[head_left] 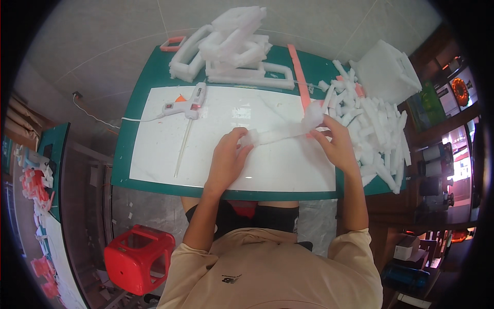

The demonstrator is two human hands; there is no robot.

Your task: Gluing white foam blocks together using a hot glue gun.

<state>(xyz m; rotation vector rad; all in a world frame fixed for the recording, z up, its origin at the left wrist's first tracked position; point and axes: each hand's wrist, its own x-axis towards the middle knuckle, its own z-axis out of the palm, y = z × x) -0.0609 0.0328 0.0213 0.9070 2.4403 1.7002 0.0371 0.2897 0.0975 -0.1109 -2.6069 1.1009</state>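
My left hand [224, 160] pinches the left end of a white foam strip [280, 135] just above the white board [267, 175]. At the strip's other end, my right hand [338, 148] grips it between thumb and fingers. A translucent white foam piece [312, 115] stands up at that right end; whether it is joined to the strip I cannot tell. Left of my hands, a white glue gun [180, 107] with an orange part lies on the board, a long clear glue stick [183, 149] extending from it toward me.
White foam frames [234, 46] are stacked at the back of the green table mat [123, 154]. A pink strip [300, 77] lies right of them. Loose foam strips [378, 129] pile up at the right, before a white foam box [386, 72]. A red stool [136, 257] stands lower left.
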